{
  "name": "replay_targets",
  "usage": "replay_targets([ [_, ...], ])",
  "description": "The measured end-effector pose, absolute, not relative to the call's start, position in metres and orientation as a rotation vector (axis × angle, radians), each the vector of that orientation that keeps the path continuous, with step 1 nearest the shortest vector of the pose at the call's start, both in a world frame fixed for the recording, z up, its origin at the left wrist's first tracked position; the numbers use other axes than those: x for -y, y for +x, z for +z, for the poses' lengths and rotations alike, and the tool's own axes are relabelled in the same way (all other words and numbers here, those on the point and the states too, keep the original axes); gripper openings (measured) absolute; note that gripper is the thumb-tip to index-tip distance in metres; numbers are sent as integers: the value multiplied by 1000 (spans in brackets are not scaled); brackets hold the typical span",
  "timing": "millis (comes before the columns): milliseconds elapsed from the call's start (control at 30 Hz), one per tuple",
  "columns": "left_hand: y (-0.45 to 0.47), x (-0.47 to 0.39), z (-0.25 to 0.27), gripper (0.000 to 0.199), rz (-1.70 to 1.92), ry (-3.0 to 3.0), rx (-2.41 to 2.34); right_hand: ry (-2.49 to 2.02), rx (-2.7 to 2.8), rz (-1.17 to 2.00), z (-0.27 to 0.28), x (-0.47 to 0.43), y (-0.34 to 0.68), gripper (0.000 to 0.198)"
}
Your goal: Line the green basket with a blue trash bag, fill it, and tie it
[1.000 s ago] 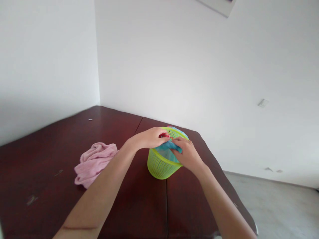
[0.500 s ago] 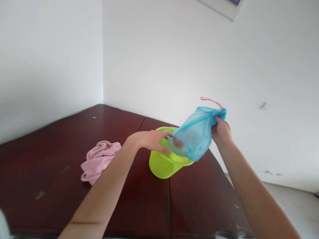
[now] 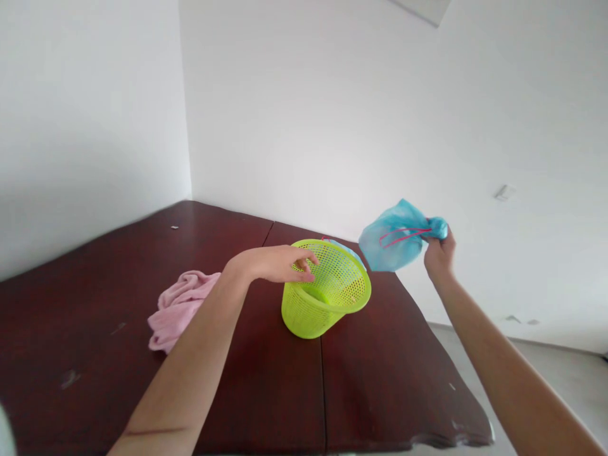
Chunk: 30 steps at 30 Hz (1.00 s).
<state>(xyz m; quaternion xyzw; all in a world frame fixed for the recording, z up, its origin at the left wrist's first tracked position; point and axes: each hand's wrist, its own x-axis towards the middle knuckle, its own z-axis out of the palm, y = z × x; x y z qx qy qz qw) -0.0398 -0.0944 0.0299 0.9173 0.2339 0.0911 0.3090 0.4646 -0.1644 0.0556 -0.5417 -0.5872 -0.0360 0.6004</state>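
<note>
My right hand (image 3: 439, 253) is closed round the gathered neck of a translucent blue plastic bag (image 3: 392, 240) with a pink drawstring. The bag hangs in the air to the right of a yellow-green mesh wastebasket (image 3: 304, 316), apart from its rim. My left hand (image 3: 280, 263) is at the basket's left rim, its loosely bent fingers reaching over the opening with a gap between thumb and fingers. Whether it touches the rim I cannot tell. The part of the basket's inside that shows holds nothing.
A crumpled pink cloth (image 3: 178, 310) lies on the dark red wooden table (image 3: 280, 392), left of the basket. Partly hidden behind the basket is another light blue thing (image 3: 349, 250) with a pink strand. White walls (image 3: 285, 126) stand behind; the table's edge drops off at right.
My right hand has carried the blue bag up and right, from over the basket's opening to clear of it. My left hand has shifted slightly left, its fingers more bent.
</note>
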Motion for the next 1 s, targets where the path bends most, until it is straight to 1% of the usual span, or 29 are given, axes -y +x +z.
replay_targets([
  [67, -40, 95, 30, 56, 248, 2418, -614, -1341, 1229, 23, 42, 162, 469, 36],
  [167, -40, 96, 31, 50, 305, 2413, -610, -1460, 1154, 199, 25, 156, 473, 45],
  [300, -40, 96, 32, 46, 370, 2405, -603, -1529, 1141, 295, 4, 153, 480, 51],
  [500, -40, 96, 34, 44, 361, 2425, -606, -1608, 1184, 396, -27, 163, 486, 49],
  [533, -40, 96, 35, 43, 381, 2429, -607, -1613, 1209, 419, -33, 167, 485, 55],
  [567, -39, 97, 37, 41, 411, 2433, -608, -1610, 1239, 417, -39, 172, 483, 64],
  [633, -39, 100, 41, 37, 500, 2427, -604, -1566, 1290, 282, -55, 182, 477, 83],
  [667, -38, 102, 43, 35, 555, 2417, -602, -1531, 1301, 156, -65, 187, 473, 87],
  [733, -37, 107, 47, 29, 689, 2383, -604, -1500, 1349, -114, -88, 195, 463, 82],
  [800, -34, 111, 50, 26, 834, 2340, -609, -1580, 1467, -256, -114, 197, 450, 78],
  [900, -30, 114, 49, 28, 992, 2289, -591, -1825, 1719, -203, -150, 190, 429, 79],
  [1000, -28, 113, 47, 29, 1040, 2290, -583, -1972, 1878, -137, -170, 176, 414, 80],
])
